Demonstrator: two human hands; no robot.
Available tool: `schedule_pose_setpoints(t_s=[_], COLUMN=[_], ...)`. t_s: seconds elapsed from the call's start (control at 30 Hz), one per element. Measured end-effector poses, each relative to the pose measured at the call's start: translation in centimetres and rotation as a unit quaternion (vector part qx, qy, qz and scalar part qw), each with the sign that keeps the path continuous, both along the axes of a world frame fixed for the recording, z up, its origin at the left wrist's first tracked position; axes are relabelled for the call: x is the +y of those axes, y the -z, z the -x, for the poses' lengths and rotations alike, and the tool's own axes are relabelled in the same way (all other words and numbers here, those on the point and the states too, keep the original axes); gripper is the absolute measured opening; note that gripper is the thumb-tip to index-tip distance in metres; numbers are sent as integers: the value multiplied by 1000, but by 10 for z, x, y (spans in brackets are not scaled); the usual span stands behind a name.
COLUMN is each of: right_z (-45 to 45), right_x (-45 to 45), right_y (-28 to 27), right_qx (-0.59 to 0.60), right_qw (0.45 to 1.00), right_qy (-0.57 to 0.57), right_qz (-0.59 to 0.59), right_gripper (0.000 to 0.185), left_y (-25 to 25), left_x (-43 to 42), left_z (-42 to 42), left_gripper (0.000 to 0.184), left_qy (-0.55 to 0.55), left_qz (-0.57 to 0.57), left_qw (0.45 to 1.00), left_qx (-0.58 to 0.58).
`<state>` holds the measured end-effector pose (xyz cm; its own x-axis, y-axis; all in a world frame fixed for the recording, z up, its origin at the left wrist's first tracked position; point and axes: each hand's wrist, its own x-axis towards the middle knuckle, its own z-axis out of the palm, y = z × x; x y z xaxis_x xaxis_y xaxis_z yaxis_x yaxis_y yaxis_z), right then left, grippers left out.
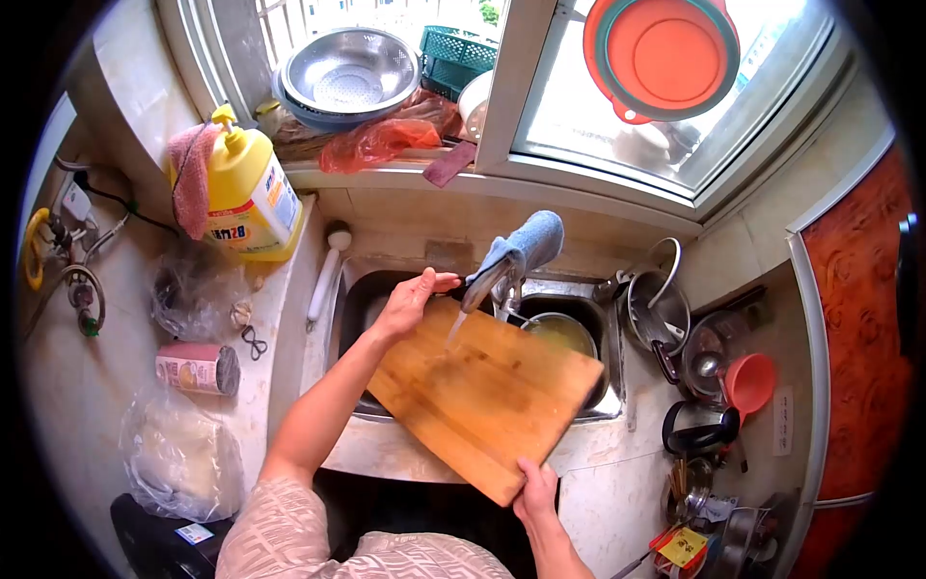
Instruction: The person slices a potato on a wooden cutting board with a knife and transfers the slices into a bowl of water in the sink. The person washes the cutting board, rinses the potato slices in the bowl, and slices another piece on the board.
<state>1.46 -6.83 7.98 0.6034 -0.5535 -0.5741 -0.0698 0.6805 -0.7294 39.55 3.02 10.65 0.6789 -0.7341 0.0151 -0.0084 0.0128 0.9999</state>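
A wooden cutting board (492, 386) is tilted across the sink (617, 410), its surface wet-looking with darker patches. My right hand (536, 490) grips its near corner, thumb on top and fingers underneath. At the board's far left corner is my left hand (413, 304), its fingers stretched toward the faucet (503, 280). Whether those fingertips touch the faucet, I cannot tell. Around the faucet is wrapped a blue cloth (535, 239), and a thin stream of water (457, 326) falls onto the board. Behind the board, a round metal pot or bowl (559, 333) shows partly in the right basin.
To the left stand a yellow pump bottle (253, 198) with a pink cloth, a pink can (198, 369) and plastic bags (183, 454). Pots (658, 309), a red ladle-like scoop (749, 383) and a kettle (699, 427) crowd the right. A metal colander (352, 72) sits on the windowsill.
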Motion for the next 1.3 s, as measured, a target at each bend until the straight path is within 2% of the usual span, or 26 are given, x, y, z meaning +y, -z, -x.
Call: schedule_pose_setpoints(t_s=[0.1,0.2,0.33,0.43,0.5,0.53,0.57,0.6,0.63,0.7,0.77,0.8,0.87,0.9,1.0,1.13,1.17,1.23,1.3], right_z=[-28,-49,-57,-57,-54,-52,-47,-47,-47,-51,-46,-42,-43,-43,-48,-49,-47,-46,-49], right_x=[-3,-1,3,0,-4,-5,-8,-10,-9,-14,-13,-13,-16,-18,-19,-22,-23,-22,-23], right_y=[-12,-13,-10,-16,-15,-12,-3,1,-1,-3,3,5,7,8,4,4,5,1,3], right_qx=[18,33,49,50,70,79,78,66,57,50,59,67,67,73,84,63,71,69,63], right_qw=[999,998,996,996,991,987,985,987,990,991,989,989,988,987,986,989,984,983,985], right_qy=[-4,-31,-49,-52,-76,-90,-101,-100,-94,-99,-96,-97,-99,-105,-93,-103,-129,-133,-129], right_qz=[36,41,56,50,90,108,118,110,86,75,91,91,93,102,106,89,101,102,95], right_gripper=[30,24,20,22,24,24,28,31,31,32,32,32,31,30,29,34,42,42,41], left_y=[-32,-26,-14,22,65,59,53,30,45,90,124,175,187,183,146,87,79,96,117], left_x=[-3,-13,-47,-69,-88,-92,-95,-93,-96,-82,-71,-70,-90,-105,-120,-71,-48,4,51], left_z=[28,64,118,141,171,174,174,168,168,124,58,46,13,15,73,143,153,155,93], left_gripper=[77,74,56,52,55,58,63,69,72,77,84,87,87,85,82,78,77,76,77], left_qy=[17,-11,-9,-14,26,43,150,255,230,187,125,2,-36,-51,1,42,50,97,148], left_qz=[91,90,100,272,163,102,2,-103,-119,-253,-393,-393,-441,-453,-365,-349,-341,-371,-473], left_qw=[996,996,994,947,986,993,970,905,913,907,892,902,890,885,916,914,919,899,845], left_qx=[-5,-2,-35,171,23,-52,-193,-324,-316,-281,-188,-175,-112,-95,-167,-200,-190,-214,-201])
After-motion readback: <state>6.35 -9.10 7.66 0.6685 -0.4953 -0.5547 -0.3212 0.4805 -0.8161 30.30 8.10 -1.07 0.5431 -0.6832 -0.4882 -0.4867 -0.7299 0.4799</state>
